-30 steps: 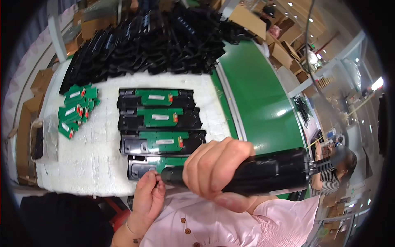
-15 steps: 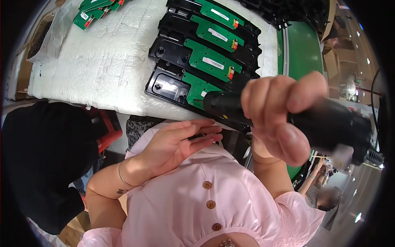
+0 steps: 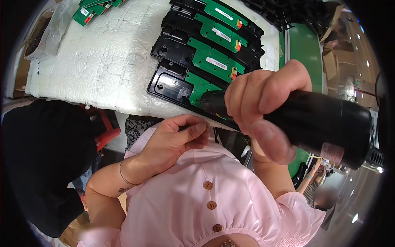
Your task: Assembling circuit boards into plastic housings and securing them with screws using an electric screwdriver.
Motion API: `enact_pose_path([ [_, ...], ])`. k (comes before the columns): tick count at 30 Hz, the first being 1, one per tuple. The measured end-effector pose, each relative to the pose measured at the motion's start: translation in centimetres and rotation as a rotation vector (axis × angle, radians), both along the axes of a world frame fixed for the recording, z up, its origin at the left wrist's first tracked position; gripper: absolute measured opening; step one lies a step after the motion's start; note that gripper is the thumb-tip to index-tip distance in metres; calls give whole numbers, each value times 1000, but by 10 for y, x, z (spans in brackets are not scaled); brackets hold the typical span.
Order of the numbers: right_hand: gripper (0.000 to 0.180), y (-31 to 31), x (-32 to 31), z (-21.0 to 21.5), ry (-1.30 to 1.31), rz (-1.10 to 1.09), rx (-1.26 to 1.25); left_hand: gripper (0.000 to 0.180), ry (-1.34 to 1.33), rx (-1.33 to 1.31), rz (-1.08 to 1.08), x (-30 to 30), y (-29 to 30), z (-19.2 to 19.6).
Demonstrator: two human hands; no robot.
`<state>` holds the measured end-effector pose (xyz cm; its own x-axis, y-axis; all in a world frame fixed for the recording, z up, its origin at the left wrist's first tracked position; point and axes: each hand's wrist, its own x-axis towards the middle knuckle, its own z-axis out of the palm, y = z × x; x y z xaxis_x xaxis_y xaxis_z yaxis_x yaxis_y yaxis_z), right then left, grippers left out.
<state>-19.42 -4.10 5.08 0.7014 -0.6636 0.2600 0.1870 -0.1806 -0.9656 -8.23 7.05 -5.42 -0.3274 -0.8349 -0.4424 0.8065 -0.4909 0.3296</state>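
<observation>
Electric screwdriver (image 3: 312,123) is the big thing here: a fat black barrel, glossy, with a pale sticker near its back end. Its long axis runs from lower right up toward the left, and the narrow nose points left at the near edge of the table, right over the closest tray. It sits up in the air just above the person's chest, close to the camera.

The right hand (image 3: 263,107) has it wrapped tight, fingers curled over the top and the thumb pressed along the near side.

The white padded table (image 3: 103,61) takes up the upper left. On it sits a row of black plastic trays (image 3: 173,84), each with a green circuit board (image 3: 212,61) lying in it, lined up side by side and running away toward the upper right.

The left hand (image 3: 177,138) is down by the pink shirt (image 3: 197,201), fingers loosely curled inward with fingertips meeting the thumb; can't tell if anything is pinched in there.

A few loose green boards (image 3: 92,8) lie at the table's far corner.
</observation>
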Motion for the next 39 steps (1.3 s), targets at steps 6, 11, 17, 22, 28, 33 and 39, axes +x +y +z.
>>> enact_pose_path([
  [6, 28, -3, 2, -6, -30, 51, -75, 17, 54, 59, 105, -1, -2, -2],
  [11, 32, -17, -20, 25, -195, 311, -148, 15, 184, 53, 135, -1, -5, -2],
  [17, 28, 5, -34, 39, -264, 241, -42, 14, 268, -16, 115, -5, -9, -4],
  [22, 27, 1, -37, 21, -362, 268, -92, 15, 243, -6, 97, -9, -8, -5],
  [28, 27, -4, -43, 22, -265, 265, -138, 36, 252, 10, 5, -18, -17, 12],
  [33, 28, -2, -43, 1, -107, 56, -126, 42, 243, 101, -60, -10, -11, 8],
  [39, 29, -3, -42, -7, -164, -6, -58, 32, 145, 47, -125, -8, -8, 8],
])
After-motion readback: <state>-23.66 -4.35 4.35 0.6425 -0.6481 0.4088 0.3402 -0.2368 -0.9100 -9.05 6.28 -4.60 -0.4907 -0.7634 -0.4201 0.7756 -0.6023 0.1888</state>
